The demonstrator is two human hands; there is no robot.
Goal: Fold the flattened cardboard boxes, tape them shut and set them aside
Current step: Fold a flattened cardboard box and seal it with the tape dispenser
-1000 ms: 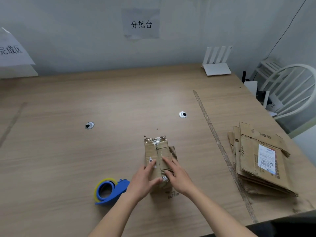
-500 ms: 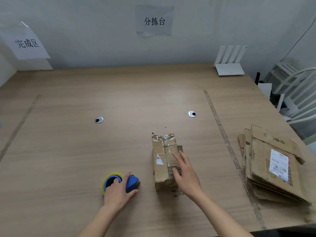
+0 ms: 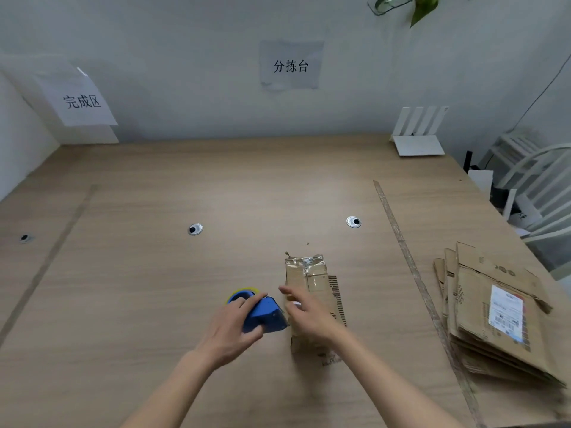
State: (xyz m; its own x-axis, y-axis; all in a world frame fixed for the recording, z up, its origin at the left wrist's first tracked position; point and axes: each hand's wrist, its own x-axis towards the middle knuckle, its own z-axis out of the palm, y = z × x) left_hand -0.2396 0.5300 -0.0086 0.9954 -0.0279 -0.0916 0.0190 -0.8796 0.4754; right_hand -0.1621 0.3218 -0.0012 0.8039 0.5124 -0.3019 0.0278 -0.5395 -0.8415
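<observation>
A small folded cardboard box [image 3: 312,279] with shiny tape on its far end stands on the wooden table [image 3: 154,273] near the front middle. My left hand [image 3: 233,329] grips the blue tape dispenser [image 3: 265,315] with its yellow-rimmed roll, held right beside the box's left side. My right hand [image 3: 306,313] lies over the near part of the box with its fingers spread and pointing left toward the dispenser. A stack of flattened cardboard boxes [image 3: 494,310] lies at the right, the top one bearing a white label.
A white router [image 3: 417,140] stands at the far right corner. White chairs [image 3: 537,186] sit beyond the table's right edge. Two round cable holes [image 3: 195,229] mark the tabletop, and a strip of tape [image 3: 411,267] runs along it left of the stack.
My left hand left the box, took hold of the tape dispenser and brought it right, up against the box. My right hand stayed on the box and its fingers shifted left.
</observation>
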